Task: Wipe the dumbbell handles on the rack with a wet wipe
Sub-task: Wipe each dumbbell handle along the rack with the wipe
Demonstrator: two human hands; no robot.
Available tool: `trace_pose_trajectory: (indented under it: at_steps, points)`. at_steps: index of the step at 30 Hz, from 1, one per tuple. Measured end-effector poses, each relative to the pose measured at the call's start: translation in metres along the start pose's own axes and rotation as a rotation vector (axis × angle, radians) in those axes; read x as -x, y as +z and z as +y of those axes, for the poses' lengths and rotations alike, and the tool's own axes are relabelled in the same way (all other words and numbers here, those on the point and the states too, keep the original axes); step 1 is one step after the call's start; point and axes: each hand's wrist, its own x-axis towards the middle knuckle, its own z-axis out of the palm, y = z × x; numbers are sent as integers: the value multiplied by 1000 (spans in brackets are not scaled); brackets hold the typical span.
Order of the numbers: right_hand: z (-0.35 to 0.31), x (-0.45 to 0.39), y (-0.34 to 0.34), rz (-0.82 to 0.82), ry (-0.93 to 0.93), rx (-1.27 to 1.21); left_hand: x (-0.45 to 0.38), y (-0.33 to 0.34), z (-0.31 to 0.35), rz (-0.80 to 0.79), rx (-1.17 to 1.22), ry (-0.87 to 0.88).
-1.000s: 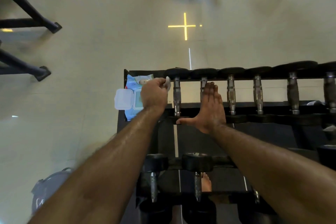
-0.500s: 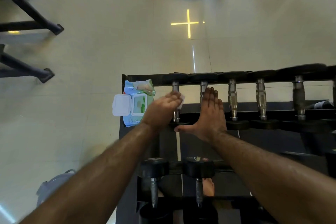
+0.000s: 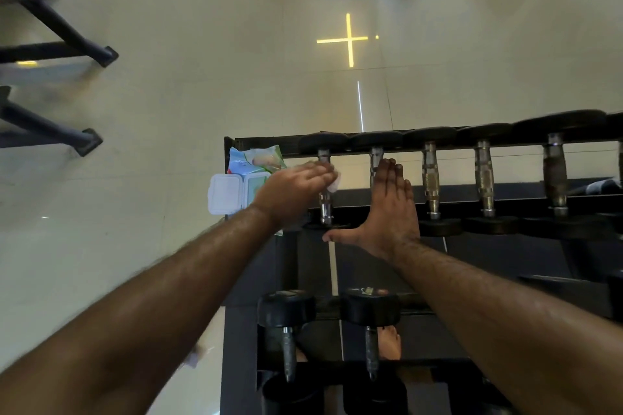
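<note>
A black dumbbell rack [image 3: 237, 347] holds a top row of dumbbells with metal handles. My left hand [image 3: 296, 192] lies over the leftmost handle [image 3: 325, 207] and holds a white wet wipe [image 3: 334, 183] against it; the wipe peeks out at my fingertips. My thumb is hidden. My right hand [image 3: 387, 209] rests flat on the second handle [image 3: 376, 158], fingers straight and thumb spread left toward the first dumbbell's near head.
An open blue wet-wipe pack [image 3: 251, 175] with a white lid sits on the rack's left end. More dumbbells [image 3: 483, 175] line the top row to the right. Two dumbbells [image 3: 371, 310] sit on the lower tier. Black machine legs [image 3: 67, 34] stand on the floor at left.
My left hand went from beside the wipe pack onto the leftmost handle with the wipe, then slid along it toward the far end. My right hand stayed put.
</note>
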Motion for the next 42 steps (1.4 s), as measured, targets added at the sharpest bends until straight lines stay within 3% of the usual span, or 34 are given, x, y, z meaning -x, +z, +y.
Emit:
trace_pose_trajectory:
  at_steps: [2, 6, 10, 13, 15, 18, 20, 21, 24, 25, 27, 31, 35, 37, 40, 42]
  points:
    - [0, 0, 0, -1, 9, 5, -5, 7, 9, -27, 23, -41]
    - [0, -1, 1, -1, 4, -9, 18, 8, 26, -276, 121, 110]
    - [0, -1, 1, -1, 3, 16, 30, -17, 7, -437, 277, -221]
    - [1, -1, 2, -1, -4, 22, 32, -22, 22, -202, 476, -585]
    - [2, -2, 4, 8, -3, 18, 30, -17, 49, -245, 506, -732]
    - [2, -4, 5, 11, -7, 1, 29, -16, 53, -355, 546, -778]
    - [3, -3, 5, 8, -11, -11, 20, -23, 36, -325, 694, -786]
    - [3, -3, 5, 7, -13, -11, 12, -26, 30, -234, 707, -793]
    - [3, -3, 5, 3, -3, 13, -11, -22, 29, 219, 431, -790]
    - [3, -2, 6, 4, 1, 18, -17, -16, 34, 272, 384, -777]
    - [2, -3, 7, 17, 5, 21, -21, -1, 46, 236, 358, -784]
    - [3, -6, 10, 22, -2, 9, -4, 14, 70, 168, 479, -975]
    - [4, -7, 9, 21, -5, 8, 24, -5, 68, -217, 469, -827]
    - [5, -6, 9, 19, -9, -8, 16, -15, 61, -122, 421, -733]
    - [4, -5, 10, 19, 0, -8, -14, -8, 50, 207, 244, -611]
    - [3, -5, 10, 33, 2, -11, -28, 6, 47, 196, 114, -526]
